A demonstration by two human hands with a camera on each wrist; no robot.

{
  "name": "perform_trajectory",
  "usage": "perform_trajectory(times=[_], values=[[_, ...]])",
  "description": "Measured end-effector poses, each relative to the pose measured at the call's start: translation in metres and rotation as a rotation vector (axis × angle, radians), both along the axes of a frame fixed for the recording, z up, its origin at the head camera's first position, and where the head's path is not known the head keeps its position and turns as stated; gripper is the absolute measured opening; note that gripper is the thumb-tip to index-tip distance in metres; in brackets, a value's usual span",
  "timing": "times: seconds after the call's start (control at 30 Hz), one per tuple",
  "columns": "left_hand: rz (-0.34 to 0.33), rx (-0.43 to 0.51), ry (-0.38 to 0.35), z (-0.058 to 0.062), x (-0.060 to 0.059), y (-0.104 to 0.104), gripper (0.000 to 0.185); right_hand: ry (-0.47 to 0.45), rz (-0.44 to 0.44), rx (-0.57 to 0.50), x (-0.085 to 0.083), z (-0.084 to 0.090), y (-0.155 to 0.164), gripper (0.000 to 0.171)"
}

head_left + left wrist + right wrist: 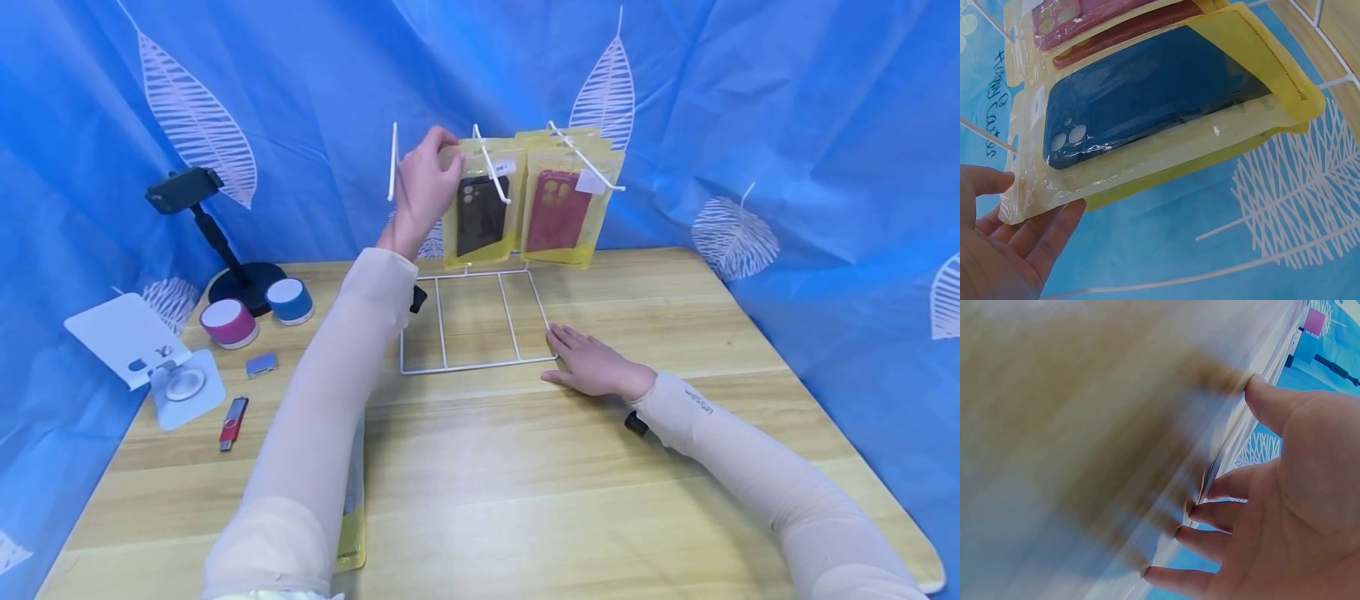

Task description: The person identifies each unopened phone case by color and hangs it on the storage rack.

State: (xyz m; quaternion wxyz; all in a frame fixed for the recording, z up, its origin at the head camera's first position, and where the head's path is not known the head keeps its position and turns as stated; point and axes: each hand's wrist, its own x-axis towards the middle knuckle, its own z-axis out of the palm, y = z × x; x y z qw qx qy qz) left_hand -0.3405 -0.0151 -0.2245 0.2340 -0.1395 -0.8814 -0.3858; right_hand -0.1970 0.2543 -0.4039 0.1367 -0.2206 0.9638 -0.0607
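Note:
At the upper middle of the head view, my left hand [427,187] holds the top left edge of a yellow-edged clear pouch [482,218] with a dark phone case inside. This pouch hangs on the middle hook [491,162] of a white wire rack [480,365]. The left wrist view shows my thumb by the corner of the pouch [1147,100], other fingers behind it. My right hand [596,364] rests with extended fingers at the front right corner of the rack's base. Another pouch [557,210] with a red phone case hangs on the right hook.
Left on the wooden table [465,483] are a black phone stand [217,237], a white stand [187,387], pink [228,323] and blue [290,301] round speakers, a blue card-like piece [261,364] and a red USB stick [233,423]. Another pouch [351,537] lies partly under my left arm.

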Motion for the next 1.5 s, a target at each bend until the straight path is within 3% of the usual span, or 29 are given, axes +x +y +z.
perform_trajectory(times=[0.1, 0.2, 0.27, 0.4, 0.53, 0.67, 0.87, 0.97, 1.1, 1.27, 1.5], values=[[-0.007, 0.017, 0.075, -0.007, 0.010, -0.005, 0.032, -0.002, 0.000, -0.001, 0.000, 0.000, 0.000, 0.083], [0.028, -0.007, 0.152, -0.019, 0.024, -0.012, 0.040, -0.002, 0.006, -0.003, 0.000, -0.001, 0.000, 0.082], [0.053, -0.058, 0.167, -0.027, 0.034, -0.017, 0.046, -0.005, 0.007, -0.006, 0.000, 0.000, -0.001, 0.082], [0.003, -0.150, 0.149, -0.041, 0.053, -0.026, 0.058, -0.004, 0.004, -0.010, 0.001, 0.000, -0.001, 0.082], [-0.065, -0.266, 0.083, -0.054, 0.073, -0.037, 0.061, 0.001, 0.005, -0.013, 0.002, 0.000, -0.001, 0.082], [-0.138, -0.453, -0.050, -0.061, 0.097, -0.056, 0.057, -0.005, 0.003, -0.021, 0.002, -0.002, -0.001, 0.082], [-0.230, -0.786, -0.399, -0.069, 0.132, -0.109, 0.055, -0.003, 0.007, -0.007, 0.000, -0.003, -0.001, 0.082], [-0.220, -0.844, -0.594, -0.078, 0.149, -0.139, 0.054, -0.010, 0.009, -0.012, 0.000, -0.001, -0.002, 0.082], [-0.171, -0.837, -0.762, -0.092, 0.168, -0.172, 0.051, -0.013, 0.010, -0.016, 0.000, 0.001, -0.002, 0.082], [-0.153, -0.843, -0.799, -0.109, 0.183, -0.198, 0.043, -0.011, 0.007, -0.009, -0.001, -0.001, -0.001, 0.082], [-0.138, -0.862, -0.713, -0.123, 0.191, -0.212, 0.035, -0.013, 0.006, -0.010, -0.002, -0.002, 0.000, 0.082]])
